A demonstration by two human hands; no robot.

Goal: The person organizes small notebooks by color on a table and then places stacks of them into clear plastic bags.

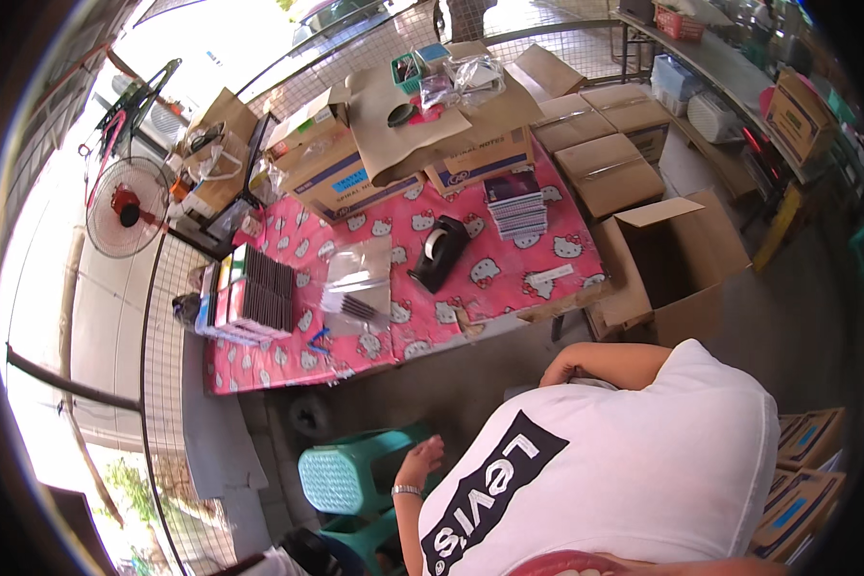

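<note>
My left hand (424,459), with a watch at the wrist, hangs beside a teal plastic stool (341,477); its fingers look loosely apart with nothing in them. My right hand (560,369) is bent in front of my white shirt, near the table's front edge, its fingers mostly hidden. Ahead stands a table with a pink patterned cover (490,274). On it are a black tape dispenser (439,253), rows of dark-edged notebooks (252,296) at the left, a clear plastic bag (358,274), a small blue tool (319,340), and a notebook stack (516,208) at the back right.
Cartons (326,182) topped with brown cardboard (403,144) stand at the table's back. An open box (677,264) is right of the table, with closed boxes (605,173) behind it. A fan (128,206) stands far left near wire mesh. More boxes (797,509) are at lower right.
</note>
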